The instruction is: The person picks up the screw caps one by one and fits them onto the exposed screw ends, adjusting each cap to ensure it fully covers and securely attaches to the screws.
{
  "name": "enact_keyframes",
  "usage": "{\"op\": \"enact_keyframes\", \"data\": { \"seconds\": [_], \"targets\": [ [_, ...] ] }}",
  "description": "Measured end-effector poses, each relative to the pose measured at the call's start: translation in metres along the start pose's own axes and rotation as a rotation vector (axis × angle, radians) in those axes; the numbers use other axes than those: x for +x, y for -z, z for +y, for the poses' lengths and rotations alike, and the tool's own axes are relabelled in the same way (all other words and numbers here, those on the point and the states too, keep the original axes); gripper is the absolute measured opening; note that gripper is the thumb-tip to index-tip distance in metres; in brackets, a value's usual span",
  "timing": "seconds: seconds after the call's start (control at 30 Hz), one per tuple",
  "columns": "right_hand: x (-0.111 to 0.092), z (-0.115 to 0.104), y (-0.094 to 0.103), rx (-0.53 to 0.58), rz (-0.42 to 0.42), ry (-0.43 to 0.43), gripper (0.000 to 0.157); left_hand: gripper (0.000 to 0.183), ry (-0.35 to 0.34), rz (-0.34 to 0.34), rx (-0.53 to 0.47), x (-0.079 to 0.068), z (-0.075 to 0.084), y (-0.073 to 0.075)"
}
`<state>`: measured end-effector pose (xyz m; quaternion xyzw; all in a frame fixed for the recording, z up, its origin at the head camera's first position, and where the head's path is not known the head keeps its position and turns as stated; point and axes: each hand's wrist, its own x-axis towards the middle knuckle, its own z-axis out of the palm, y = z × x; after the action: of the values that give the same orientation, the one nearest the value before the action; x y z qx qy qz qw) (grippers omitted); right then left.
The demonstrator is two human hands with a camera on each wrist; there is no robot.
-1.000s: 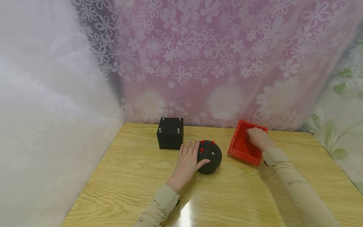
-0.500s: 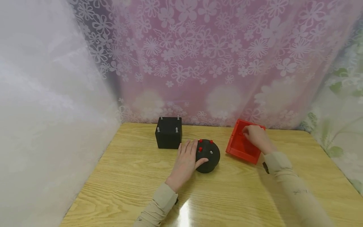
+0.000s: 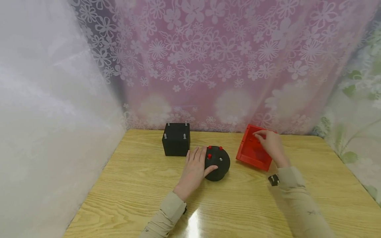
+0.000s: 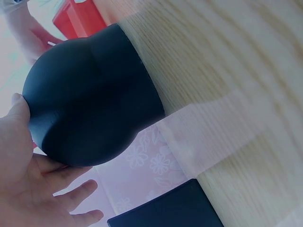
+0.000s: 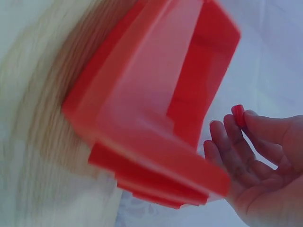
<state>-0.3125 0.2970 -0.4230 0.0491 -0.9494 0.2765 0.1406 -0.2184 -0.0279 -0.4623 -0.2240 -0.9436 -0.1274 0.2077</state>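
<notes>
Right hand (image 5: 261,189), pinch grip on red cap (image 5: 239,116), long axis seemingly tilted, left hand (image 3: 191,175) around black dome (image 4: 90,99)

This looks like a curtained-off work corner, home or studio unclear, its wood-grain worktop (image 3: 131,188) backed by a pink flowered curtain (image 3: 193,66) between a whitish hanging (image 3: 53,115) and a leaf-patterned hanging (image 3: 354,125).

Left to right on the table (image 3: 143,198): the block (image 3: 176,145) with 4 pegs (image 3: 184,136) on top; the round block (image 3: 218,170), nearer the front, bearing 3 caps (image 3: 209,156) — left hand (image 3: 192,169) at its left side; the bin (image 3: 252,161), under the right hand (image 3: 272,147). Behind — a curtain (image 3: 193,66).
</notes>
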Motion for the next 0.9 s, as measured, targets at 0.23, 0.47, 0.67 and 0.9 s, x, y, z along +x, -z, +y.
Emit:
{"op": "enact_keyframes", "data": {
  "seconds": [0.23, 0.47, 0.67, 0.9],
  "targets": [
    [-0.013, -0.008, 0.002, 0.184, 0.069, -0.042, 0.036, 0.083, 0.01, -0.01, -0.006, 0.001, 0.001, 0.001],
    [-0.025, -0.013, 0.004, 0.348, 0.065, -0.137, 0.044, 0.083, 0.014, -0.003, -0.008, 0.001, 0.0, 0.001],
    [-0.033, -0.022, 0.001, 0.492, 0.095, -0.15, 0.044, 0.083, 0.009, 0.004, -0.007, 0.0, 0.0, 0.001],
    [-0.039, -0.029, -0.004, 0.654, 0.08, -0.161, 0.045, 0.084, 0.013, -0.009, -0.001, 0.0, 0.0, -0.001]
  ]
}}
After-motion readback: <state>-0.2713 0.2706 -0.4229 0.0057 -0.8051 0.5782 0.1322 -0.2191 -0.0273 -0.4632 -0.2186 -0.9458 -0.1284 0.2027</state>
